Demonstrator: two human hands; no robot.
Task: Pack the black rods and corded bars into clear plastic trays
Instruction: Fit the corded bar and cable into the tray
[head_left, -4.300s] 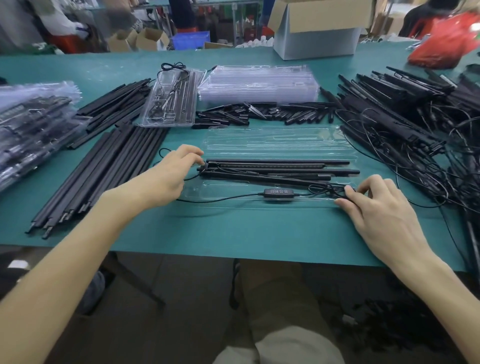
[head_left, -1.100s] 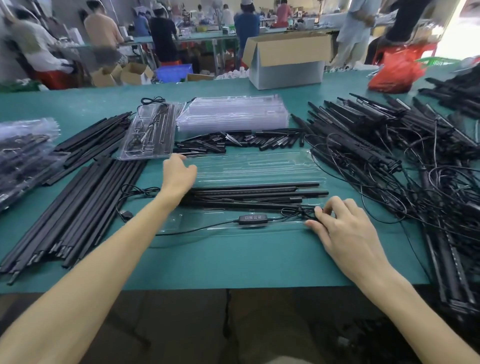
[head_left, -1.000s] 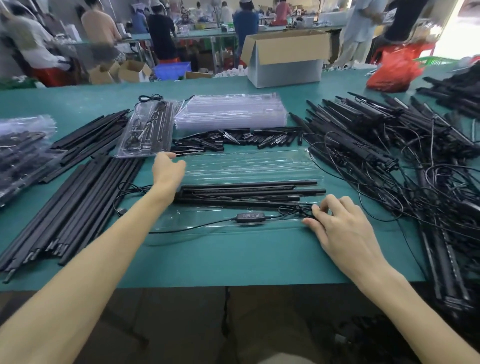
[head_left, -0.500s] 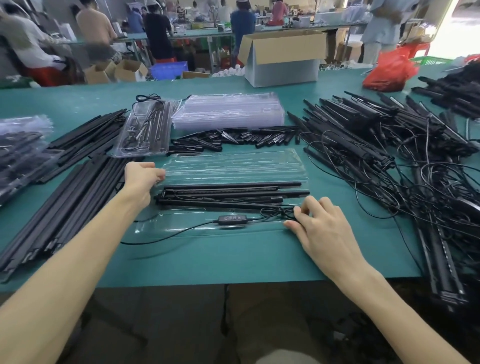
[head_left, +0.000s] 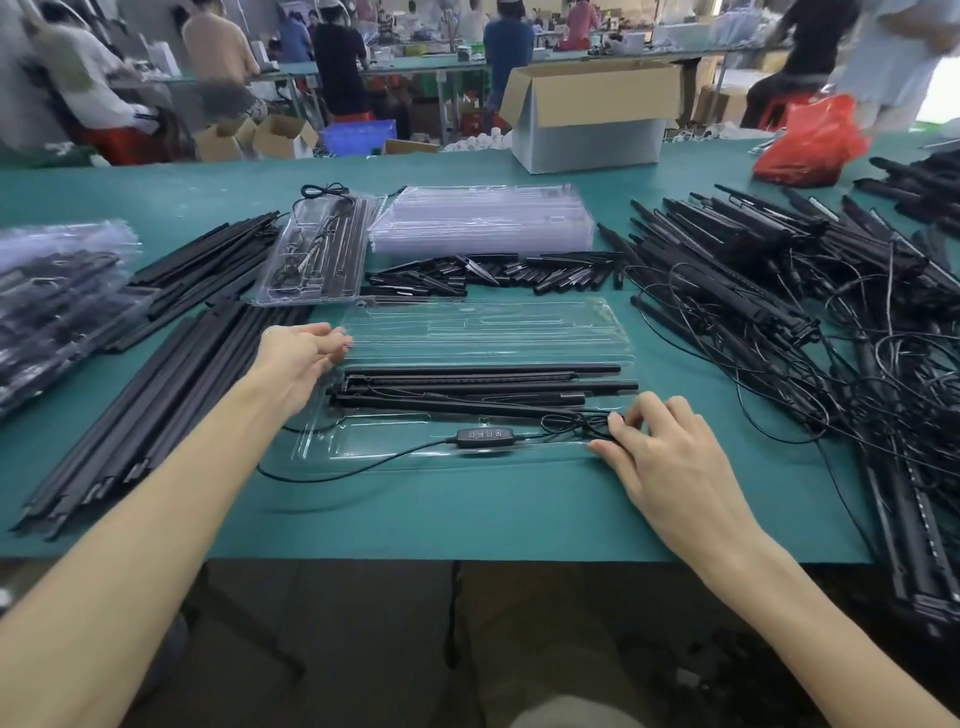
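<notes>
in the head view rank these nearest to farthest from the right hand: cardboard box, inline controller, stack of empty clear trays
1. inline controller: just left of the right hand, at the front.
2. stack of empty clear trays: farther back, left of the hand.
3. cardboard box: farthest back, behind the stack.

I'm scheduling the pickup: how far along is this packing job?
Early, it seems. Done: one filled tray lies at the back left, apparently closed. In hand: the open tray in front holds black rods and a controller; the right hand pinches the cord, the left hand is at the tray's left end, lid not folded over. Left: the loose rods, the tangled corded bars and a stack of empty trays.
</notes>
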